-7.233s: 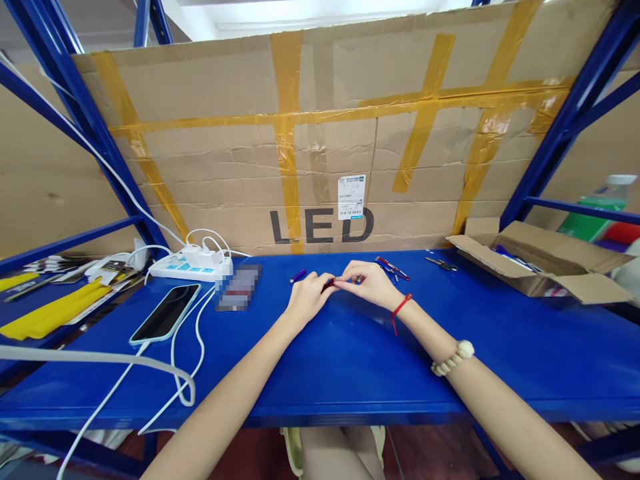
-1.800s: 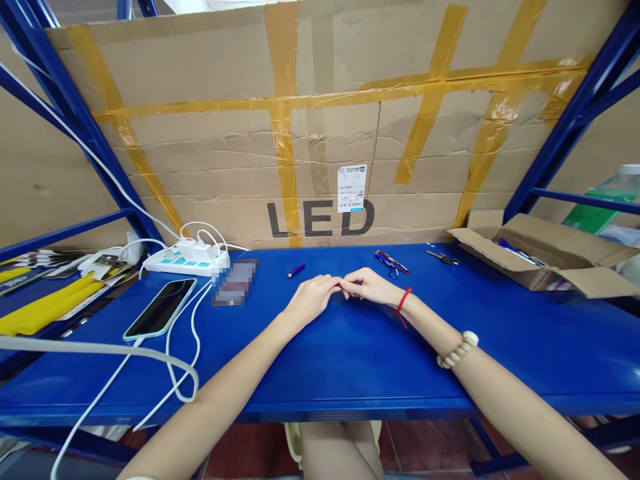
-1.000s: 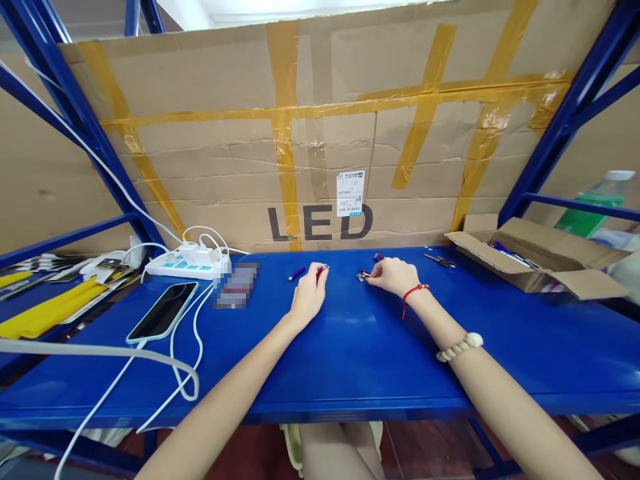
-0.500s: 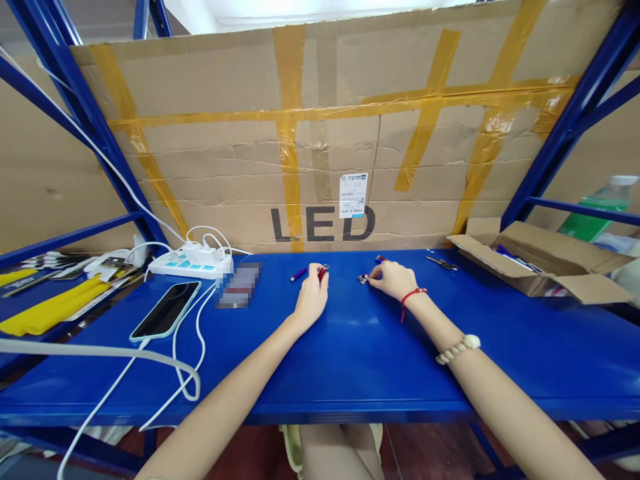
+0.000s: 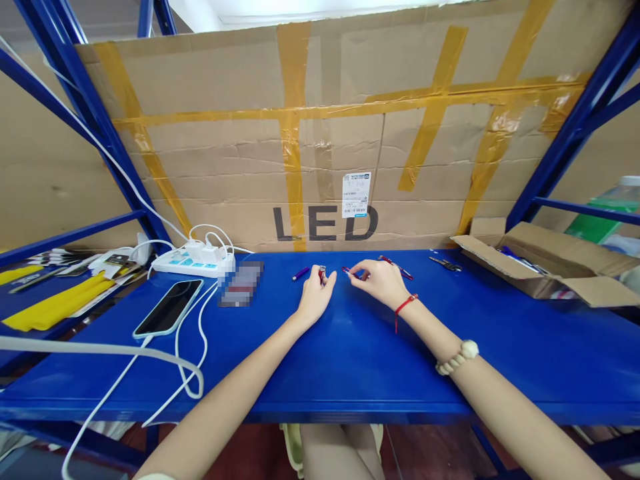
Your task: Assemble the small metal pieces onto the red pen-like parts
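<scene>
My left hand [image 5: 316, 293] is closed around a small red object with a shiny metal end [image 5: 322, 272], held upright just above the table. Across from it, my right hand [image 5: 377, 281] pinches a small red-and-silver piece [image 5: 346, 271] between thumb and fingertips; its kind is too small to make out. The two held pieces are a short gap apart. Behind my right hand lies a slim red and dark pen-like stick [image 5: 404, 272], partly hidden by the hand. A short purple-blue stick [image 5: 301, 274] lies left of my left hand.
On the blue table [image 5: 320, 373] at left lie a phone [image 5: 169, 308], a power strip [image 5: 193, 263], white cables and a blurred-out flat item [image 5: 242, 283]. Keys [image 5: 445, 264] and an open cardboard box [image 5: 530, 267] with pens are at right. A cardboard wall [image 5: 225, 160] stands behind.
My right hand has moved left toward my left hand with the small piece, uncovering more of the pen-like stick behind it. My left hand has turned its red object slightly more upright.
</scene>
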`<state>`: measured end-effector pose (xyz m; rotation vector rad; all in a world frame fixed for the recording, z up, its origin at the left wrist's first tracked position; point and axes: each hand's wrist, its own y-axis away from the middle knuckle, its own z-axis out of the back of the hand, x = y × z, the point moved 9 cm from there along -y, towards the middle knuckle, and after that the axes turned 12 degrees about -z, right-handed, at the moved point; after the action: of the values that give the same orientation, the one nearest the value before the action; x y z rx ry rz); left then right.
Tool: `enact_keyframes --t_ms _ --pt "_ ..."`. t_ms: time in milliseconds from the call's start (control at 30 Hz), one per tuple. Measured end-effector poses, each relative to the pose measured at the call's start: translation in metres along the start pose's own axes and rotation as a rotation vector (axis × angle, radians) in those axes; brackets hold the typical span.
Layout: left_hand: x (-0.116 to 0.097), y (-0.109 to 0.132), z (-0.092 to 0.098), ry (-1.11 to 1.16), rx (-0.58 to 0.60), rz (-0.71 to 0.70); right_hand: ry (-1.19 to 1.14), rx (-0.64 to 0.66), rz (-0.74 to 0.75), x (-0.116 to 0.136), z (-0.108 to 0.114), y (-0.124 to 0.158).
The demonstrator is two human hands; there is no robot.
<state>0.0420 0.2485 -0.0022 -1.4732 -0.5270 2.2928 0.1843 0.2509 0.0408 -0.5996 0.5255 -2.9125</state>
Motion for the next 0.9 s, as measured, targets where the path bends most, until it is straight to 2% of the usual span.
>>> enact_keyframes --t_ms 100,200,500,700,900 --pt "-0.004 -0.001 -0.001 0.015 0.01 -0.056 -0.094 0.049 0.172 0.02 -0.006 0.009" --pt "-0.008 -0.001 -0.002 0.034 0.021 -0.092 -0.139 0.101 0.268 0.029 -0.011 0.013" --pt "-0.007 -0.002 -0.006 0.051 0.044 -0.101 -0.143 0.106 0.363 0.033 -0.015 0.017" --pt "-0.011 -0.004 -0.002 0.037 0.054 -0.162 -0.148 0.035 0.283 0.028 -0.014 0.015" --pt "-0.014 -0.008 -0.001 -0.019 0.141 -0.227 -0.07 0.073 0.39 0.035 -0.021 0.019"
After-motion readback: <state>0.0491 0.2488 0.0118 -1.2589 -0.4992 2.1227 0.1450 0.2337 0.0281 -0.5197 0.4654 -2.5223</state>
